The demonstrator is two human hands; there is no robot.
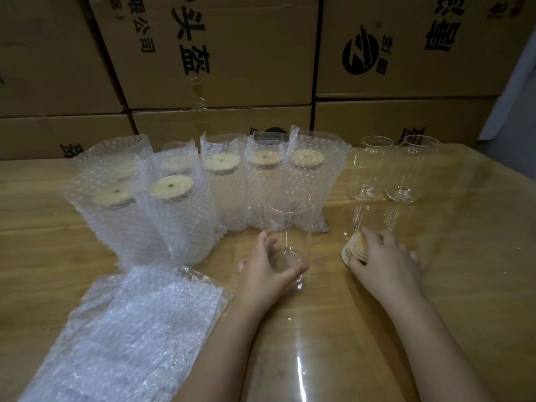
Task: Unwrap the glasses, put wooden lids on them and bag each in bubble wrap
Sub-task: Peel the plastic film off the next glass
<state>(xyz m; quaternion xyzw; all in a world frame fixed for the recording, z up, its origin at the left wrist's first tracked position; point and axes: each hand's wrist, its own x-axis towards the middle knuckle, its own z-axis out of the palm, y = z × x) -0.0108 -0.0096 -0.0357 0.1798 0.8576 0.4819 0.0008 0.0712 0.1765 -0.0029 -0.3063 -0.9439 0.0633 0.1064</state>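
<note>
Flat bubble-wrap bags [139, 329] nearest, at left | my left hand [266, 271] grips an upright bare glass [287, 227] near its base | my right hand [385, 262] clasps the wooden lid stack [352, 249] on the table [464, 256] | beyond: bagged lidded glasses [174, 204], two empty glasses [374, 169], cardboard boxes [220, 53]

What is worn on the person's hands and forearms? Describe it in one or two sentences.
The left hand and right hand are bare: no gloves, rings or watch show. Both forearms are bare too, with no sleeve in view.
</note>
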